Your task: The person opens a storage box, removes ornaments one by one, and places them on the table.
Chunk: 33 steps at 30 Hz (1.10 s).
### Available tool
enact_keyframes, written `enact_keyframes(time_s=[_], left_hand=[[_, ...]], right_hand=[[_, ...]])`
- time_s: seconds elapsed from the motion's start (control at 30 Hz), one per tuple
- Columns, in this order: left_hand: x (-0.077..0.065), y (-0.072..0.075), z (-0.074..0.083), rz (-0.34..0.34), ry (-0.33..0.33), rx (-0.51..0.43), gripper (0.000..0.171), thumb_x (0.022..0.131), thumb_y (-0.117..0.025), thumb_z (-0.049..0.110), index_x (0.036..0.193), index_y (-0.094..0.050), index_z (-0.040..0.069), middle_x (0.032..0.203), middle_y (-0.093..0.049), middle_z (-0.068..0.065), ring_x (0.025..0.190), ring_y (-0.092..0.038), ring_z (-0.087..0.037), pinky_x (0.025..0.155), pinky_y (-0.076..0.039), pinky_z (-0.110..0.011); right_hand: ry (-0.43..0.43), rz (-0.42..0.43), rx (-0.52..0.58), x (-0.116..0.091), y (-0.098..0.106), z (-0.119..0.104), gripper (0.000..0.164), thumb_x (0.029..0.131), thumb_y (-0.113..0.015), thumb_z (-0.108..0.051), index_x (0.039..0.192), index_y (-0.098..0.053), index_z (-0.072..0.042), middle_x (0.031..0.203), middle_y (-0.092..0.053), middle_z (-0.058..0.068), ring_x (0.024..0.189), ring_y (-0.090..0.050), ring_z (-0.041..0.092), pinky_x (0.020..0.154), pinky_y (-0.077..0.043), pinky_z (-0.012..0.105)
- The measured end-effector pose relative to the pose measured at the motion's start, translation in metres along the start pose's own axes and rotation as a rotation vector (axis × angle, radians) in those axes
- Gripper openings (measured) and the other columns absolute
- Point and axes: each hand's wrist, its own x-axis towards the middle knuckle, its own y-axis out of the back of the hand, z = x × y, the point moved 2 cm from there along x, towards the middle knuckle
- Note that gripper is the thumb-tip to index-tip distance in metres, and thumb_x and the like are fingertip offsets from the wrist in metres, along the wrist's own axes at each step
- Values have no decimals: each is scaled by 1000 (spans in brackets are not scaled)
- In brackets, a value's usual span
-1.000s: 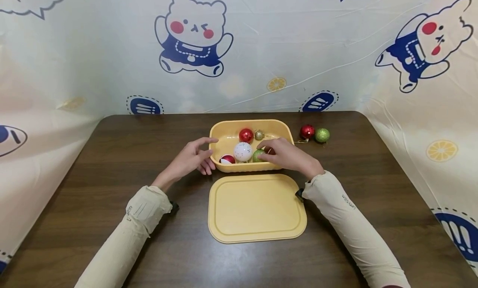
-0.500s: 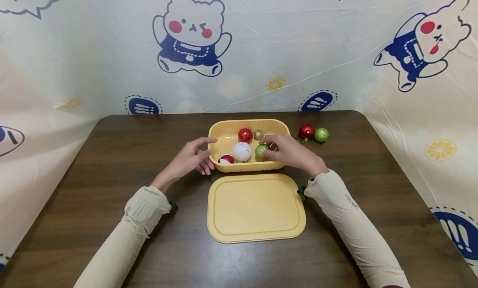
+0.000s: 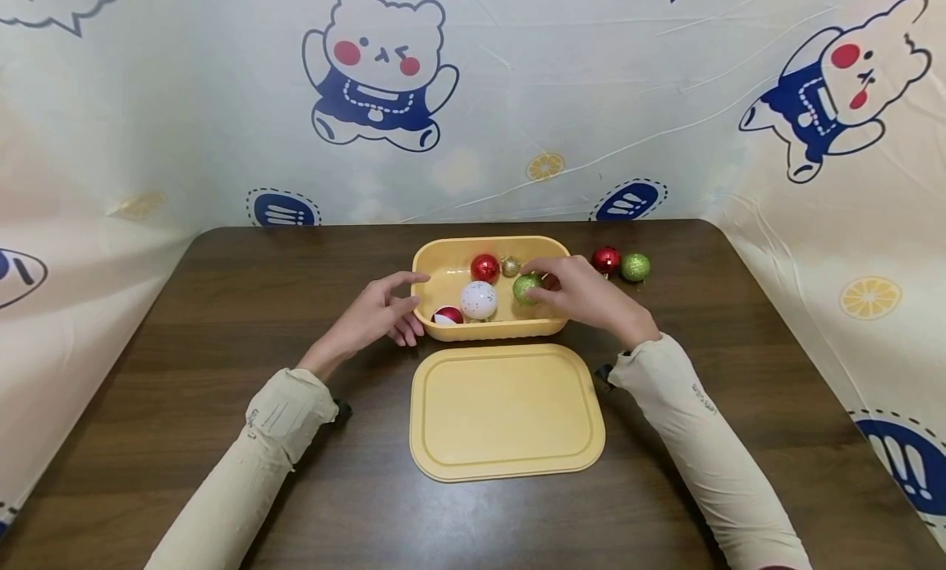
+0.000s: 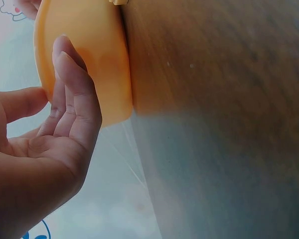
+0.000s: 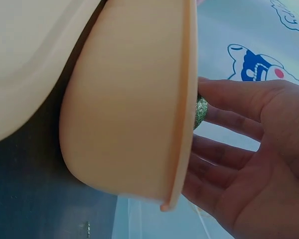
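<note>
In the head view, a yellow plastic box (image 3: 491, 331) holds several Christmas baubles. My right hand (image 3: 591, 291) reaches over its right end and pinches a glittery green bauble (image 3: 526, 288) between thumb and fingers. The right wrist view shows this green bauble (image 5: 201, 112) mostly hidden behind the box wall. My left hand (image 3: 377, 307) holds the left end of the box, its thumb and index finger at the rim and the other fingers outside, against the wall (image 4: 107, 94). Inside lie a red bauble (image 3: 484, 268), a small gold one (image 3: 510, 266), a speckled white one (image 3: 479, 299) and a red-and-white one (image 3: 447, 314).
A matching yellow lid (image 3: 507, 414) lies flat on the brown table (image 3: 310, 488) in front of the box. Behind the right hand, a red bauble (image 3: 606, 259) and another green bauble (image 3: 635, 267) rest on the table. A printed curtain (image 3: 502, 102) hangs behind the table.
My right hand has moved right and slightly up, carrying the green bauble away from the white one inside the box. My left hand stays at the box's left end.
</note>
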Motion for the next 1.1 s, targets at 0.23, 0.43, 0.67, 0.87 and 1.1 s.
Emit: enact_keyframes(time_s=[0.23,0.43,0.67,0.87,1.1], left_hand=[[-1,0,2,-4,-4,1,45,105,-50,11,148,-40,8,80,-69,-20,67,-67,-43,60,-60,-37],[-1,0,2,-6,0,0,45,105,-50,11,148,-41,8,80,-69,-20,69,-66,-45,60,-60,-37],[-2,0,2,-3,-2,3,45,104,-51,11,148,-41,8,79,-69,-19,68,-66,-44,60,-60,-37],[-2,0,3,-10,-5,-2,45,104,-51,10,148,-40,7,79,-69,-19,68,-66,-44,60,-60,-37],[-2,0,3,-11,-5,-5,46,104,-50,10,149,-40,8,79,-69,-19,67,-66,-43,60,-60,-37]], right_hand=[[26,39,-21,-2,7,1,36,93,-72,-20,126,-66,-7,114,-69,7,88,-63,20,80,-57,36],[6,44,1,-5,14,0,36,94,-71,-20,127,-65,-6,118,-67,9,98,-65,23,88,-56,43],[-7,94,-20,-8,20,4,34,94,-72,-21,125,-66,-8,115,-69,6,99,-65,22,89,-56,43],[-21,127,-7,-10,27,5,32,93,-72,-19,123,-68,-8,111,-70,6,96,-65,22,87,-56,45],[-46,145,-19,-14,34,8,34,93,-72,-21,125,-67,-8,111,-69,7,91,-65,20,84,-57,41]])
